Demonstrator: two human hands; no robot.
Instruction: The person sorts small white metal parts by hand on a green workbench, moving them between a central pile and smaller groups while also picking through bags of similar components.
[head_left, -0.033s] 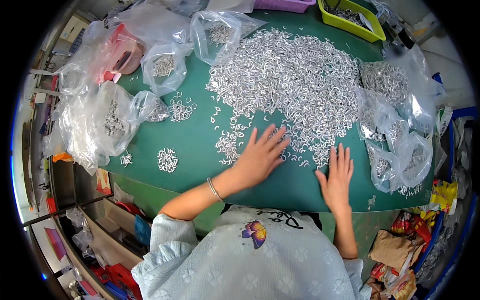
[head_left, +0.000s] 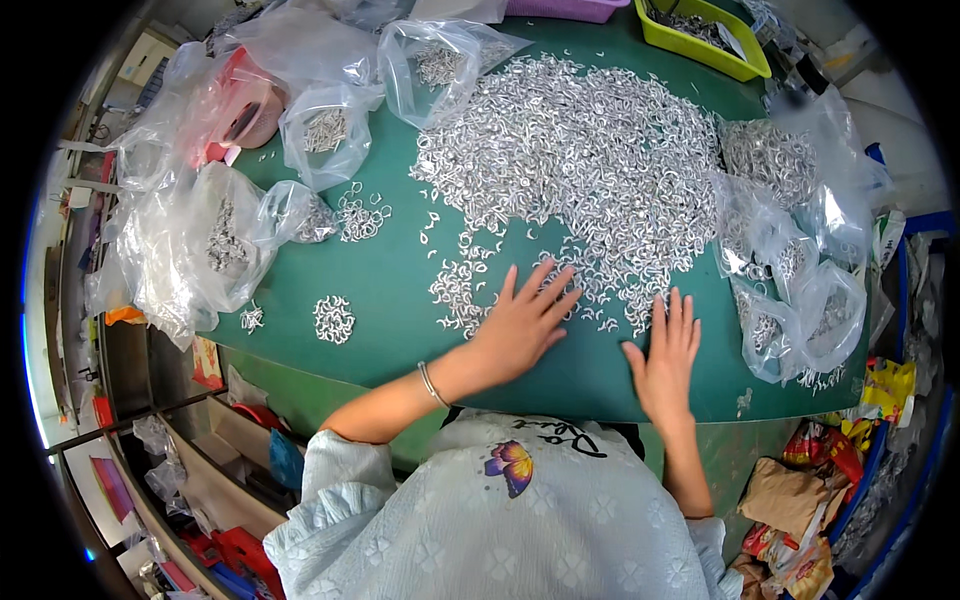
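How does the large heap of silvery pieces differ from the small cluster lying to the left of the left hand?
Size: the large heap sprawls across the table's middle; the small cluster covers only a little patch.
Outline: the large heap has ragged edges with strays, while the small cluster is compact and roundish.
Hands: the left hand and right hand are at the large heap's near edge; neither is at the small cluster.
Shared: both lie on the green tabletop.
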